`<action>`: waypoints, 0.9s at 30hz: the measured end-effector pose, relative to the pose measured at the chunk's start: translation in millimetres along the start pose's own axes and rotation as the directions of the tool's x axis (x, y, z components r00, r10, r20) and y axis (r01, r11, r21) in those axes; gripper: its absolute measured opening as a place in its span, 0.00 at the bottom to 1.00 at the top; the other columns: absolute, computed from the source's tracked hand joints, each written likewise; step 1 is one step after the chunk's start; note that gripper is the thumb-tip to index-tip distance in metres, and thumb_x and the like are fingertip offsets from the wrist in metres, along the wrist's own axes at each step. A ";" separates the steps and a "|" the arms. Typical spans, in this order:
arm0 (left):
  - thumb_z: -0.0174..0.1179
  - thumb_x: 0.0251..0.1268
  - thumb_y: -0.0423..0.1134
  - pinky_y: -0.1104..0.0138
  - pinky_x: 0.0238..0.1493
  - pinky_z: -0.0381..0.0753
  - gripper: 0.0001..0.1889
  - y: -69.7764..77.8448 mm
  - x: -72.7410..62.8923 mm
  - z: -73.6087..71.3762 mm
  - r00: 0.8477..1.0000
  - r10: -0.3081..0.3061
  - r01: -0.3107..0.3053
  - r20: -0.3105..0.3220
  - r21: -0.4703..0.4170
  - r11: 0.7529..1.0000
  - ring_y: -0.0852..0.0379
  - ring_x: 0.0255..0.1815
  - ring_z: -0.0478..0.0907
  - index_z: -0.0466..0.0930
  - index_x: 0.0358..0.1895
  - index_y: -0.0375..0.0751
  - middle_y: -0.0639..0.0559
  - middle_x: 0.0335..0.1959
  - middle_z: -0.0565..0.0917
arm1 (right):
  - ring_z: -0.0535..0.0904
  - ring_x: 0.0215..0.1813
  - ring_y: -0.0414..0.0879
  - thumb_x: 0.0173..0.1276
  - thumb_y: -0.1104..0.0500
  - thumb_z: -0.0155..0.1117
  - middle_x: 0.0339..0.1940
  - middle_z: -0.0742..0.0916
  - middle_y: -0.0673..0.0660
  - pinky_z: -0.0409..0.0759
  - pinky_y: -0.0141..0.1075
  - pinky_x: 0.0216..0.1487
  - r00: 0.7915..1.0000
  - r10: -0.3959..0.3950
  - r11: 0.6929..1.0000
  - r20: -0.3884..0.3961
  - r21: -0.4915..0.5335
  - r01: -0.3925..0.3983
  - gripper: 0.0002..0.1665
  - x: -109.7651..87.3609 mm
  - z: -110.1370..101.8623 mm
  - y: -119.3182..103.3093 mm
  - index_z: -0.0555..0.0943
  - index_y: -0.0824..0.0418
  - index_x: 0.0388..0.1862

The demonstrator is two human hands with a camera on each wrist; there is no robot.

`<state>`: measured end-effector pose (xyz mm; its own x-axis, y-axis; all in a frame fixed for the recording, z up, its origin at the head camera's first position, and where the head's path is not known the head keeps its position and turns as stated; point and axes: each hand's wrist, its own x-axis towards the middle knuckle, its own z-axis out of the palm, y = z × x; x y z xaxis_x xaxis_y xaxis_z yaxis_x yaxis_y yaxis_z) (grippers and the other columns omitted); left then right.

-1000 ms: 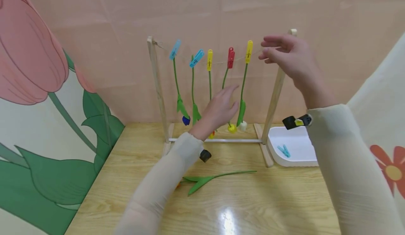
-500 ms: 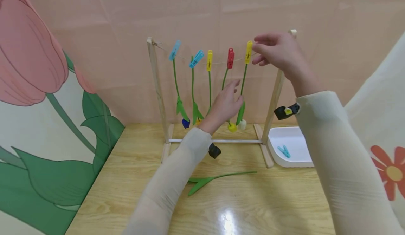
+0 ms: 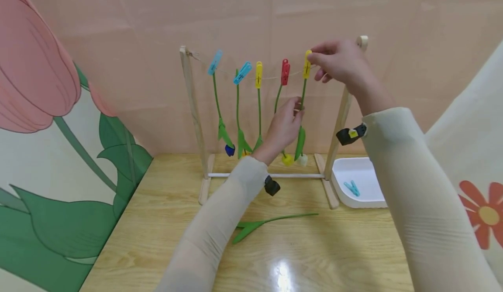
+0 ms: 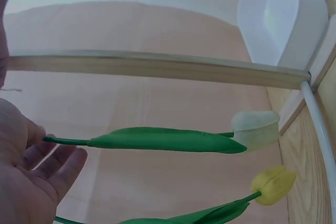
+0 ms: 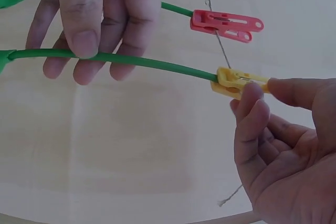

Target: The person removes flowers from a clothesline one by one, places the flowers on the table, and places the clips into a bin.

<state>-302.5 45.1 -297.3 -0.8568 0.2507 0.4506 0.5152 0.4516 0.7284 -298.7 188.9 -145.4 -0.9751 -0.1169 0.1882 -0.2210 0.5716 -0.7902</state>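
My right hand (image 3: 346, 63) pinches the rightmost yellow clothespin (image 5: 239, 81) between thumb and finger. This clothespin grips the top of a tulip's green stem (image 5: 157, 65) at the string. Lower down, my left hand (image 3: 284, 128) holds the same stem, thumb in front and fingers behind. The white tulip head (image 4: 255, 129) hangs at the stem's lower end, petals down. Just left of it hangs a yellow tulip (image 4: 273, 184) from a red clothespin (image 3: 285, 72). Farther left, several more tulips hang from blue and yellow clothespins, among them a dark blue tulip (image 3: 229, 150).
A wooden frame (image 3: 192, 108) carries the string, with a white bar (image 3: 291, 176) low across it. Right of it, a white tray (image 3: 355, 202) holds a light blue clothespin (image 3: 351, 188). Another tulip's stem and leaf (image 3: 251, 228) lie on the table, its head behind my left sleeve.
My right hand has moved left onto the yellow clothespin and now pinches it. My left hand has moved right and up, and its fingers have closed on the white tulip's stem.
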 end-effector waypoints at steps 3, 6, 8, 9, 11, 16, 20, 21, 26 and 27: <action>0.52 0.79 0.36 0.77 0.49 0.79 0.16 1.5 -0.1 1.3 1.000 -0.007 0.007 -0.026 -0.012 1.000 0.59 0.53 0.80 0.72 0.65 0.39 0.50 0.54 0.81 | 0.82 0.33 0.40 0.76 0.46 0.60 0.51 0.81 0.51 0.83 0.26 0.35 1.000 -0.009 0.999 -0.007 0.039 0.010 0.29 -0.8 1.1 0.8 0.75 0.62 0.68; 0.53 0.79 0.37 0.77 0.49 0.79 0.14 2.3 -0.6 1.5 0.999 -0.022 0.021 -0.041 -0.031 0.999 0.60 0.51 0.79 0.73 0.62 0.40 0.52 0.52 0.81 | 0.82 0.33 0.40 0.75 0.47 0.61 0.47 0.82 0.50 0.82 0.26 0.34 1.000 -0.013 0.997 -0.008 0.076 0.013 0.27 -1.8 2.6 0.8 0.77 0.61 0.65; 0.54 0.79 0.37 0.76 0.49 0.79 0.14 3.4 -1.1 0.6 0.999 -0.030 0.028 -0.041 -0.036 0.999 0.60 0.51 0.79 0.74 0.61 0.41 0.53 0.51 0.81 | 0.82 0.34 0.40 0.75 0.47 0.62 0.46 0.83 0.51 0.82 0.26 0.34 1.000 -0.015 0.995 -0.011 0.097 0.016 0.24 -2.6 3.5 0.7 0.77 0.60 0.62; 0.54 0.79 0.37 0.76 0.49 0.79 0.13 3.5 -1.3 0.2 0.999 -0.027 0.025 -0.042 -0.040 0.999 0.60 0.50 0.79 0.74 0.61 0.41 0.53 0.51 0.81 | 0.81 0.34 0.41 0.75 0.48 0.62 0.45 0.83 0.51 0.81 0.25 0.33 1.000 -0.015 0.994 -0.014 0.107 0.017 0.23 -3.2 3.9 0.5 0.77 0.60 0.60; 0.54 0.78 0.37 0.76 0.48 0.79 0.13 3.6 -1.5 -0.6 0.999 -0.013 0.012 -0.048 -0.038 0.999 0.60 0.49 0.79 0.74 0.60 0.40 0.52 0.50 0.82 | 0.80 0.34 0.41 0.75 0.47 0.62 0.45 0.83 0.51 0.80 0.26 0.33 1.000 -0.013 0.994 -0.026 0.108 0.016 0.21 -4.1 4.6 0.5 0.78 0.57 0.58; 0.55 0.78 0.35 0.77 0.48 0.79 0.12 1.2 -2.8 -2.1 0.997 0.031 -0.034 -0.065 -0.036 0.999 0.60 0.47 0.81 0.75 0.58 0.38 0.50 0.48 0.83 | 0.73 0.28 0.42 0.74 0.47 0.63 0.45 0.81 0.51 0.74 0.28 0.27 0.997 -0.005 0.989 -0.071 0.146 0.015 0.15 -5.0 7.7 2.6 0.79 0.53 0.52; 0.55 0.78 0.35 0.76 0.47 0.79 0.12 -1.1 -4.7 -3.5 0.997 0.039 -0.042 -0.066 -0.041 0.998 0.60 0.47 0.81 0.75 0.58 0.38 0.50 0.48 0.83 | 0.68 0.25 0.42 0.74 0.50 0.64 0.42 0.80 0.50 0.68 0.28 0.23 0.993 0.008 0.969 -0.114 0.245 0.020 0.10 -4.2 11.3 4.3 0.80 0.54 0.47; 0.55 0.77 0.35 0.76 0.47 0.80 0.11 -1.6 -5.3 -3.9 0.997 0.040 -0.042 -0.065 -0.042 0.998 0.60 0.47 0.80 0.75 0.58 0.38 0.50 0.47 0.83 | 0.67 0.26 0.42 0.74 0.51 0.64 0.42 0.80 0.49 0.68 0.28 0.23 0.992 0.014 0.964 -0.127 0.264 0.020 0.09 -4.3 11.9 4.4 0.81 0.54 0.46; 0.55 0.77 0.33 0.76 0.46 0.80 0.10 -4.2 -8.4 -4.8 0.995 0.075 -0.078 -0.072 -0.039 0.996 0.58 0.47 0.80 0.75 0.56 0.37 0.49 0.47 0.83 | 0.66 0.26 0.43 0.72 0.53 0.66 0.41 0.81 0.49 0.67 0.27 0.23 0.981 0.025 0.926 -0.193 0.374 0.050 0.09 -5.3 13.4 5.1 0.82 0.55 0.46; 0.56 0.76 0.33 0.76 0.46 0.80 0.10 -4.6 -9.1 -5.1 0.993 0.086 -0.089 -0.077 -0.039 0.995 0.58 0.46 0.80 0.75 0.56 0.36 0.48 0.46 0.83 | 0.66 0.25 0.43 0.72 0.54 0.67 0.41 0.81 0.50 0.67 0.27 0.22 0.979 0.023 0.911 -0.205 0.408 0.064 0.09 -5.8 13.2 5.1 0.82 0.56 0.47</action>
<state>-297.0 36.4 -302.1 -0.8052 0.2222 0.5498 0.5900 0.3940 0.7048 -294.4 181.8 -158.2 -0.9562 0.0648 0.2854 -0.2699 0.1819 -0.9455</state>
